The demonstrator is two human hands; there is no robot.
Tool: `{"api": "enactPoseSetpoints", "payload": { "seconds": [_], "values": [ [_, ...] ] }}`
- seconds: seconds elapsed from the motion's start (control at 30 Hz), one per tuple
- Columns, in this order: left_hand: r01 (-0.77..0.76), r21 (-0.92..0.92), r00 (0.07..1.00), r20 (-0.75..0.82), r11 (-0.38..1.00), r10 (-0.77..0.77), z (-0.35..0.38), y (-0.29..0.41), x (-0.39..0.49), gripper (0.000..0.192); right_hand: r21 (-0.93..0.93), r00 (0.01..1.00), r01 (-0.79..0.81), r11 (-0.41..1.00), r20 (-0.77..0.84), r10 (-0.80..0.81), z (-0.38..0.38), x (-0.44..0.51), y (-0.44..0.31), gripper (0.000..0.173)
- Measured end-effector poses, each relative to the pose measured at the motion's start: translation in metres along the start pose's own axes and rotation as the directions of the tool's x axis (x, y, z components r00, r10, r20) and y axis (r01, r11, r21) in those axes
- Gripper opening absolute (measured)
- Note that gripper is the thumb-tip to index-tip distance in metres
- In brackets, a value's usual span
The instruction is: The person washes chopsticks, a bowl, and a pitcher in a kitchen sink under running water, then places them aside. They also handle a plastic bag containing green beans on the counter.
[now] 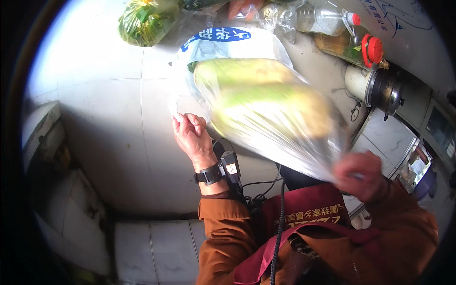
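Note:
My right hand (358, 174), blurred, grips the gathered end of a clear plastic bag (302, 153). Long, thick green-and-yellowish vegetables (270, 99) fill this bag; blur hides their exact kind. Beneath and behind it lies a white plastic carrier bag (217, 44) with blue printing. My left hand (190, 133) pinches the carrier bag's near-left edge between thumb and fingers. The bag of vegetables slants from the carrier bag's mouth toward my right hand, partly covering the carrier bag.
At the back left sits a bag of leafy greens (144, 23). Plastic bottles with red caps (374, 48) lie at the back right, near a metal pot (384, 91). A corded device (231, 167) hangs beside my left wrist. Tiled ledges (39, 124) edge the left side.

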State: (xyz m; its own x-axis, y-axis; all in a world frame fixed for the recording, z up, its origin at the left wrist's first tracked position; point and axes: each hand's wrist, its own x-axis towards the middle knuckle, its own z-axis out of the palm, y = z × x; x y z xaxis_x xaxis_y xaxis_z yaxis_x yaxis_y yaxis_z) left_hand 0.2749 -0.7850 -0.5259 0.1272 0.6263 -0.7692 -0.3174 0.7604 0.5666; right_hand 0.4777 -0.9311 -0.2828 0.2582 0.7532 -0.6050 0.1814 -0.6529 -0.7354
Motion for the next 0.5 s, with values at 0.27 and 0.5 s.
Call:
{"api": "enactPoseSetpoints", "payload": {
  "seconds": [0.27, 0.5],
  "values": [
    [-0.097, 0.052, 0.981, 0.171, 0.994, 0.087, 0.022, 0.015, -0.002, 0.017, -0.061, 0.845, -0.416, 0.907, -0.394, 0.361, -0.080, -0.158, -0.034, 0.008],
    [-0.024, -0.151, 0.971, 0.233, 0.988, 0.059, 0.037, 0.023, -0.014, 0.019, -0.398, 0.821, -0.567, 0.721, -0.348, 0.453, -0.100, -0.131, 0.038, 0.011]
  ]
}}
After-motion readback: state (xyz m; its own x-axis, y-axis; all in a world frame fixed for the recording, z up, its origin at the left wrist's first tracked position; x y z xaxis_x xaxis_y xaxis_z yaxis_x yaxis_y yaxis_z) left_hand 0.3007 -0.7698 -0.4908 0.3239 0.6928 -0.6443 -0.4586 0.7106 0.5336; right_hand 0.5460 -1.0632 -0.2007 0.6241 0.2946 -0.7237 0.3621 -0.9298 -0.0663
